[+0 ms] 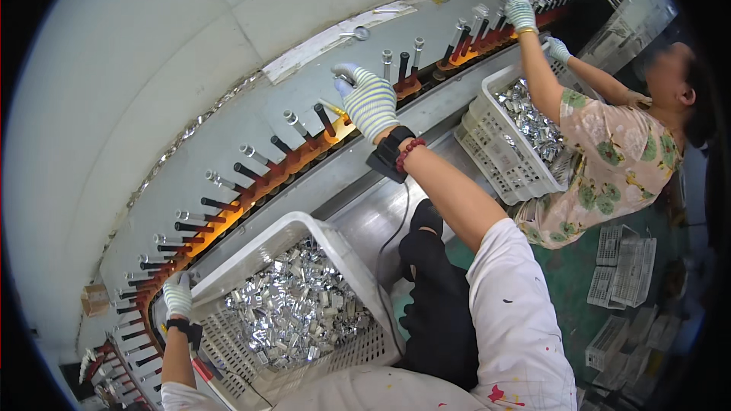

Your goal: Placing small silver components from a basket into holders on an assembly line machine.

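Observation:
My right hand (369,100), in a striped glove, reaches over the conveyor line of upright posts. Its thumb and fingers are apart, with nothing visible between them. A black post (324,119) stands just left of it. My left hand (177,294), also gloved, is at the left rim of a white plastic basket (301,222). Its fingers are curled together beside the line; what they hold, if anything, is too small to make out. Many shiny metal caps (297,304) fill the basket. Along the orange-lit conveyor (263,183), silver-topped posts alternate with bare black ones.
To the right a person in a floral shirt (609,152) works at the same line, one gloved hand (520,11) over the posts. Their white basket (487,152) holds metal parts. A round-headed tool (360,33) lies on the ledge. Baskets (624,266) stand on the green floor.

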`<state>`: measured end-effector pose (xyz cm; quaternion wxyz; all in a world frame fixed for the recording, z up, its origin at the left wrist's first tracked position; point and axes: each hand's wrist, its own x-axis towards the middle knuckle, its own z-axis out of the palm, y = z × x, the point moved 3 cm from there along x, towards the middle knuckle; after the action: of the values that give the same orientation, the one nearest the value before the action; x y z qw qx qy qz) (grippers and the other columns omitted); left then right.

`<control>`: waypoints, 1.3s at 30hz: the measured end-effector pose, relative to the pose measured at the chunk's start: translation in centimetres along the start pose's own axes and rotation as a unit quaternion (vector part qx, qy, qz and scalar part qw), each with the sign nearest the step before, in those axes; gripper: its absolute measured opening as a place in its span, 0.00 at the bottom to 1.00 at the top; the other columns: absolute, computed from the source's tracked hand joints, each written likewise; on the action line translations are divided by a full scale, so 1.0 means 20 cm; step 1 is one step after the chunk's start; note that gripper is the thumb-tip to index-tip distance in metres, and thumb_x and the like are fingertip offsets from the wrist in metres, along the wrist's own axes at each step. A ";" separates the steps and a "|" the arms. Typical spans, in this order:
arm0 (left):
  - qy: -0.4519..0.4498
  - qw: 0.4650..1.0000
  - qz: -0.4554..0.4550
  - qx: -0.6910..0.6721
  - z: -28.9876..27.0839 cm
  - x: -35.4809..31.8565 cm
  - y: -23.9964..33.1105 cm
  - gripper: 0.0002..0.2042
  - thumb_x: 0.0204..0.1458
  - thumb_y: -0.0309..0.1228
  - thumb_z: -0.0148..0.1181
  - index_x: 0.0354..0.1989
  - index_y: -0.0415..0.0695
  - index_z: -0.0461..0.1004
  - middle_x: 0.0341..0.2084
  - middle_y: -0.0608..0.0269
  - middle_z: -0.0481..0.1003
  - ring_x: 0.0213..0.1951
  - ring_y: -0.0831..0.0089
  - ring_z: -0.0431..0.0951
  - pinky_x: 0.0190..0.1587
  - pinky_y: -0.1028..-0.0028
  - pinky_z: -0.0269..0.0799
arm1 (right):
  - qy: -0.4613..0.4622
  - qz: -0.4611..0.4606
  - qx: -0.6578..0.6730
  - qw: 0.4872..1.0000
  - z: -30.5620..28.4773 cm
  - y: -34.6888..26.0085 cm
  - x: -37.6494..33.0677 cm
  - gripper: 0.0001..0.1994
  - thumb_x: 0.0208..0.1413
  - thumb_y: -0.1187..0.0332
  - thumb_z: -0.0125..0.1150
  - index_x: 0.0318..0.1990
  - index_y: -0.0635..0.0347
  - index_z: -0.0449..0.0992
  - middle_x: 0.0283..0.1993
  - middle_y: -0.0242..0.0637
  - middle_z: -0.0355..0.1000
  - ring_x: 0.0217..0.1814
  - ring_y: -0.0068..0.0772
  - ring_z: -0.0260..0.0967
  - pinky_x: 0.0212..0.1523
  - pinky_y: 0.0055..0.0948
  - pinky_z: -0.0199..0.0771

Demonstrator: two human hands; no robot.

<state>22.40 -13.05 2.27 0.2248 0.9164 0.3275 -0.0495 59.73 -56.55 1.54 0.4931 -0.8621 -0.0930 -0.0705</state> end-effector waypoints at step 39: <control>0.078 0.974 0.051 0.206 -0.14 0.01 0.13 0.15 0.52 0.37 0.47 0.38 0.44 0.78 0.39 0.52 0.76 0.44 0.57 0.75 0.48 0.64 0.69 | -0.563 -0.115 -0.059 0.816 -0.59 -1.19 -1.57 0.08 0.51 0.72 0.58 0.38 0.64 0.76 0.31 0.46 0.74 0.32 0.41 0.74 0.34 0.29 0.71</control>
<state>23.95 -13.44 5.76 0.0071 0.9595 0.2797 -0.0327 23.34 -57.70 20.71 0.2911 -0.7621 -0.4483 0.3654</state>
